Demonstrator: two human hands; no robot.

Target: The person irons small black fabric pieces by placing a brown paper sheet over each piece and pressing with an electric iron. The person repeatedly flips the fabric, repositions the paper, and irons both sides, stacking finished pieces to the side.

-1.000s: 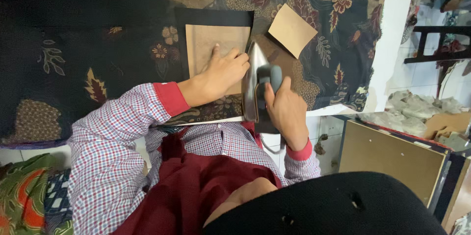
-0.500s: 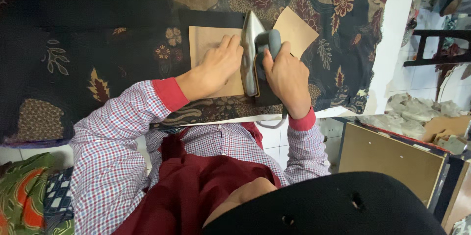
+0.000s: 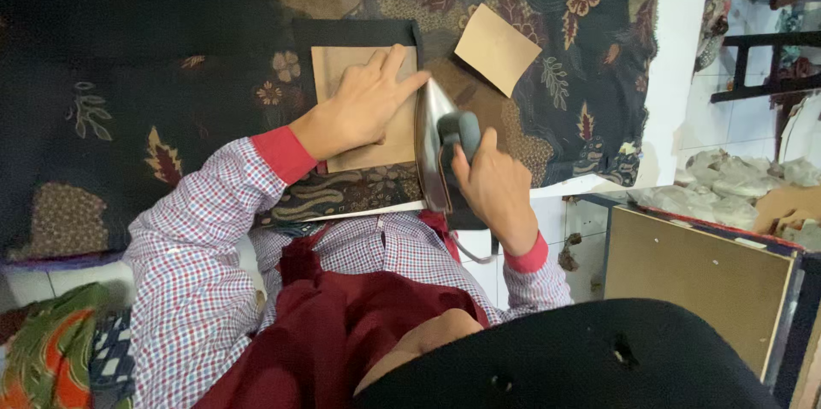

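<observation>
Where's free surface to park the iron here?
Open cloth: the dark stretch left of the black fabric piece, and the patch right of the loose brown paper up to the table edge. Crowded: centre, where left hand presses the paper sheet beside the iron.

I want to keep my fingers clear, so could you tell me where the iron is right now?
In the head view the iron stands just right of centre, gripped by the right hand, beside the brown paper sheet under the left hand.

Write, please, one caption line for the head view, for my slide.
Left hand flat on a brown paper sheet over black fabric; right hand grips an electric iron beside it on a floral cloth.
</observation>
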